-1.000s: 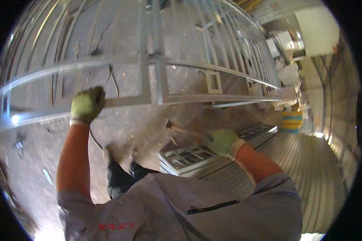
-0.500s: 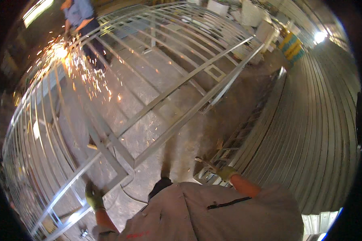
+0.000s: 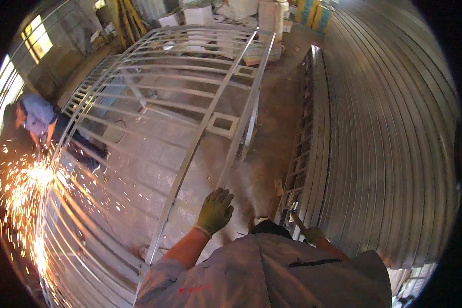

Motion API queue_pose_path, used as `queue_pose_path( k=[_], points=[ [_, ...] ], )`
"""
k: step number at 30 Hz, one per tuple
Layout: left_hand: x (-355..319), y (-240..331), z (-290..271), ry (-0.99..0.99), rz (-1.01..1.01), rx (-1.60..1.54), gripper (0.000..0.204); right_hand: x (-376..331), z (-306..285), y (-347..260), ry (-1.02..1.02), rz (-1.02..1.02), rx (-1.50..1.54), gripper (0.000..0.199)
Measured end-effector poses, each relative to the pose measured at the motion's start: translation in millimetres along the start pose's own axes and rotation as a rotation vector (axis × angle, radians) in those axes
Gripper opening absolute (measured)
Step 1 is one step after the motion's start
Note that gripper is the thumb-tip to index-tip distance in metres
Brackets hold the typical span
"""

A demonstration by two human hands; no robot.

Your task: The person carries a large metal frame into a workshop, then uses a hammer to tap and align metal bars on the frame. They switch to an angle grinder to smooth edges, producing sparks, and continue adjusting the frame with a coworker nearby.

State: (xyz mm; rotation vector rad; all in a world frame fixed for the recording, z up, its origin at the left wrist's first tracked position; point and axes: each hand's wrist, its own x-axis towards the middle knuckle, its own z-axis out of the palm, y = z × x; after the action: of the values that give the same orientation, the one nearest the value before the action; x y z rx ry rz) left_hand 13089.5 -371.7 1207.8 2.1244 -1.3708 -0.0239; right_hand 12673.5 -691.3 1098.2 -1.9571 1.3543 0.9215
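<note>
My left hand (image 3: 215, 210), in a yellow-green glove, has its fingers stretched out. It is over the near rail of a large grey metal frame (image 3: 192, 146); whether it touches the metal I cannot tell. My right hand (image 3: 313, 235), gloved too, is closed around a slim brown-handled tool (image 3: 299, 220). The tool's far end lies beside a bright bit of metal, and its exact kind is unclear. Long parallel bars cross the frame, and a small rectangular plate with a cut-out (image 3: 222, 124) is fixed between its two right rails.
At the left, a person (image 3: 38, 115) in blue bends over the frame amid a bright spray of sparks (image 3: 41, 177). Stacked long metal profiles (image 3: 385, 143) fill the right side, with a ladder-like lattice (image 3: 300, 138) along their edge. White sacks (image 3: 241, 9) and boxes stand at the back.
My view has turned, and the frame appears rotated. My left hand has come off the frame's lower left corner area and moved right and forward. The right hand still holds the tool.
</note>
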Motion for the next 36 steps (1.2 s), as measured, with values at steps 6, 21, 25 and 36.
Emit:
queue_pose_path(
  k=[6,21,25,36],
  points=[
    [205,-37,99,-0.003,-0.078,0.154,0.040,132,-94,36,0.025,-0.259,-0.238,0.068],
    [631,-110,226,0.221,-0.136,-0.120,0.037,496,-574,-94,-0.015,0.046,0.256,0.066],
    [843,-183,270,0.181,-0.068,-0.120,0.035,595,-682,-162,-0.019,0.051,0.246,0.066],
    [1403,-329,402,-0.048,0.046,0.009,0.043,805,-1021,-256,0.017,0.123,0.340,0.071]
  ],
)
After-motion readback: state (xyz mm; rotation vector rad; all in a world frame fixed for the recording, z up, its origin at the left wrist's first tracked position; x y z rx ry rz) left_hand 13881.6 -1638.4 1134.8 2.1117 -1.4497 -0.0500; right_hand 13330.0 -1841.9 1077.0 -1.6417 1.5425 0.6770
